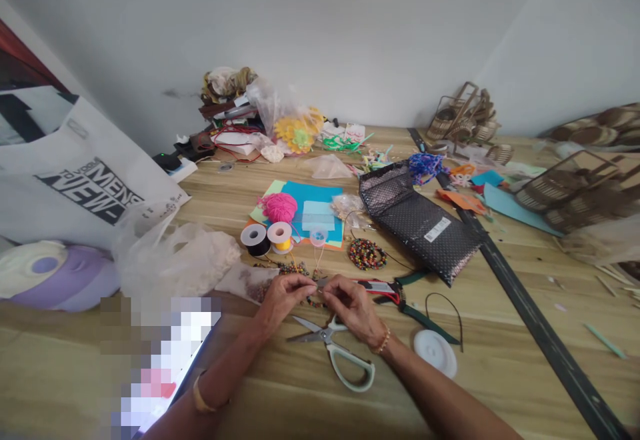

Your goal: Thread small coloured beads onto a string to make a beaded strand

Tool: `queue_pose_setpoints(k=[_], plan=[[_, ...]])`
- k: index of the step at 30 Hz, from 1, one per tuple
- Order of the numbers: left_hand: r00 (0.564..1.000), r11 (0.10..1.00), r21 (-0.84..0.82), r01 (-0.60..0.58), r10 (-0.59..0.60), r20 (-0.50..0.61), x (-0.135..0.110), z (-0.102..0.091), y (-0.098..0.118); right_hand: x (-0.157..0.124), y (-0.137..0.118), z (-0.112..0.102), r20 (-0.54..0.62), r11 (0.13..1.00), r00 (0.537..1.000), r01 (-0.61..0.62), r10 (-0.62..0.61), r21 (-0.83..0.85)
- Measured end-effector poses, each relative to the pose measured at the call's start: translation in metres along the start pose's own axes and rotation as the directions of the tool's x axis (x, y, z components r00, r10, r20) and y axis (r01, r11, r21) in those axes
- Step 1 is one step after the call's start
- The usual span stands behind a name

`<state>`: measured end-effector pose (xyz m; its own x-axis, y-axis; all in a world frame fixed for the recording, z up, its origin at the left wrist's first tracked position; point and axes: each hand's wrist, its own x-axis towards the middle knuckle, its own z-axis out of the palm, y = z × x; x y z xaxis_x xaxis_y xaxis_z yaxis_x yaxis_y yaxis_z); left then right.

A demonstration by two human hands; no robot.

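Note:
My left hand (283,295) and my right hand (353,303) meet at the middle of the wooden table (300,387), fingertips pinched together on a small beaded strand (315,301) with a thin thread running up from it. Both hands are closed in a pinch. Open scissors (340,350) with pale green handles lie just below my hands. A coil of multicoloured beads (367,254) rests a little beyond my right hand. A black spool (255,239), a yellow thread spool (281,236) and a small clear spool (319,235) stand just past my left hand.
A black dotted mailer bag (420,220) lies right of centre, pliers (395,293) by my right hand, a white lid (435,352) lower right. Pink yarn (279,207) sits on blue paper (313,200). Plastic bags (175,257) are at left, woven baskets (565,193) at right, clutter along the wall.

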<state>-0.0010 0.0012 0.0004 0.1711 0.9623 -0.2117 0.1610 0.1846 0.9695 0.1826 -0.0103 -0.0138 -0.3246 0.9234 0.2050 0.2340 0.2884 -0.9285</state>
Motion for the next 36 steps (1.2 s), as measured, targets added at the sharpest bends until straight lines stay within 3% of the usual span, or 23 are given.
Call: queue_pose_setpoints(k=[36], plan=[[0.995,0.989,0.112,-0.099,0.097,0.025,-0.0003,0.0041,-0.0039,0.0011,0.0013,0.0009,-0.017,0.999,0.999,0.047,-0.048,-0.006]])
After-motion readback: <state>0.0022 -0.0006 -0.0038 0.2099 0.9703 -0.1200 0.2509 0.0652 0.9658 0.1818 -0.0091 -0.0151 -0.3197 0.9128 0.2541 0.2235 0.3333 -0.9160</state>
